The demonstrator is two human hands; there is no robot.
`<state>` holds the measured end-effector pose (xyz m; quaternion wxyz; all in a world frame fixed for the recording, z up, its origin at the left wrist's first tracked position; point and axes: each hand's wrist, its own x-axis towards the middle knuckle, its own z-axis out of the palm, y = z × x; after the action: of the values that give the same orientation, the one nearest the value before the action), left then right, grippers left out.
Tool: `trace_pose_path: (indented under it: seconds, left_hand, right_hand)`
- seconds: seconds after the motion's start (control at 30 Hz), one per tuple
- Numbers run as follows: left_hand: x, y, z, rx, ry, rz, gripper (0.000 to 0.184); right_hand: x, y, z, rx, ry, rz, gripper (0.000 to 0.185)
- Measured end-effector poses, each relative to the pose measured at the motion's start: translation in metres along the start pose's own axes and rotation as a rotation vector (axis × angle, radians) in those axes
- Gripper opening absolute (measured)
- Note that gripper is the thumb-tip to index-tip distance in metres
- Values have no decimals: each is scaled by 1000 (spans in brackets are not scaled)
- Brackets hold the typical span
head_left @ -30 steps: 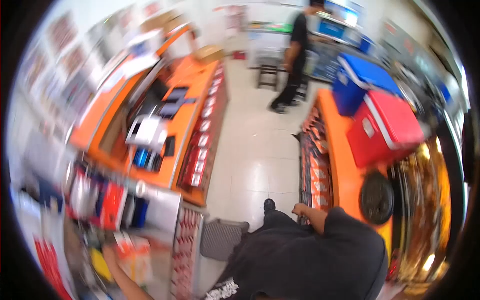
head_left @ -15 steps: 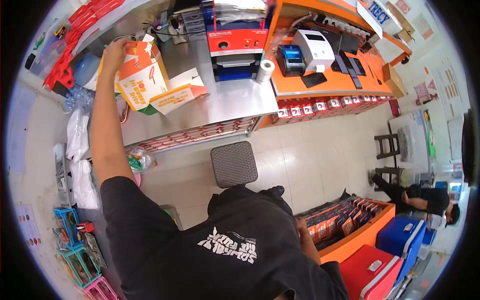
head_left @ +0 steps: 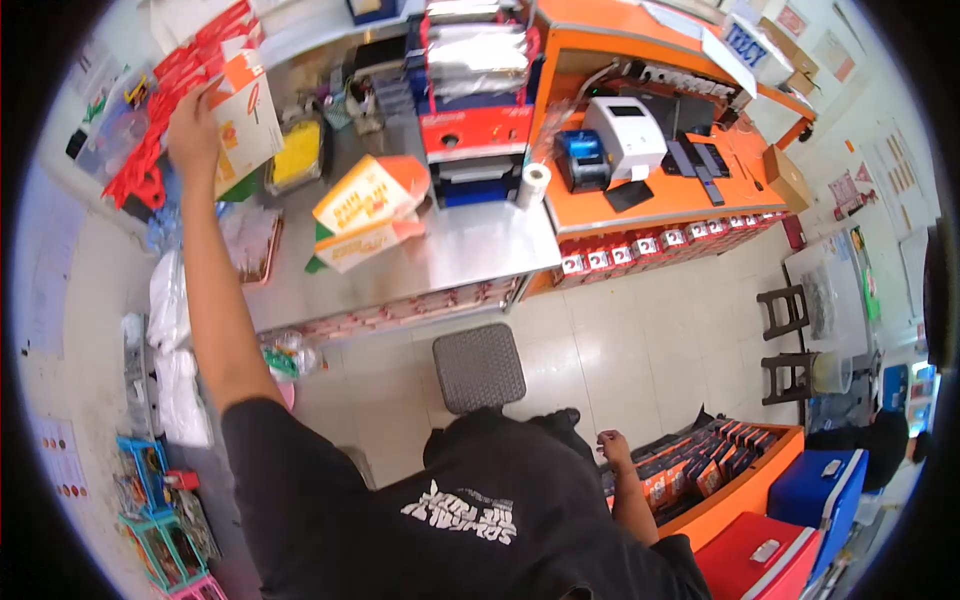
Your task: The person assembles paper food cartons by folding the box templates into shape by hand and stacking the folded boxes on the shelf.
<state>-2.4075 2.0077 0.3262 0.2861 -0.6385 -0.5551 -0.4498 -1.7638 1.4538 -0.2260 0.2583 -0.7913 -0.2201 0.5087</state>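
Observation:
My left hand (head_left: pixel 194 138) reaches to the far left of the steel counter. Its fingers are closed on the edge of a white, orange and yellow printed carton (head_left: pixel 248 130), held tilted above the counter. A second carton (head_left: pixel 365 208) of similar print, partly folded with green flaps, rests on the counter to its right. Between the two cartons sits a clear container (head_left: pixel 296 158) with something yellow in it. My right hand (head_left: pixel 612 448) hangs beside my body near a bin of dark and orange packets (head_left: pixel 700 465). Its fingers are curled, and I see nothing in them.
A red-fronted machine (head_left: pixel 472 135) and a paper roll (head_left: pixel 535 185) stand on the steel counter (head_left: pixel 470 245). A white printer (head_left: pixel 625 135) and phones (head_left: pixel 695 160) are on the orange desk. Below are a grey stool (head_left: pixel 478 368), a red cooler (head_left: pixel 755 555) and a blue cooler (head_left: pixel 818 495).
My left hand has moved further left with one carton, apart from the carton left on the counter. The yellow contents have come into sight. My right hand shows more clearly beside my body.

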Motion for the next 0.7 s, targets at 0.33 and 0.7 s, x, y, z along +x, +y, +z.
trace_pose_path:
  seconds: [0.33, 0.7]
  left_hand:
    - [-74, 271, -165, -983, -317, 615, 10]
    - [-261, 552, -96, -1716, -1291, 887, 18]
  right_hand:
    - [-179, -333, -44, 396, -158, -758, 45]
    - [-229, -246, -202, 406, -32, -946, 85]
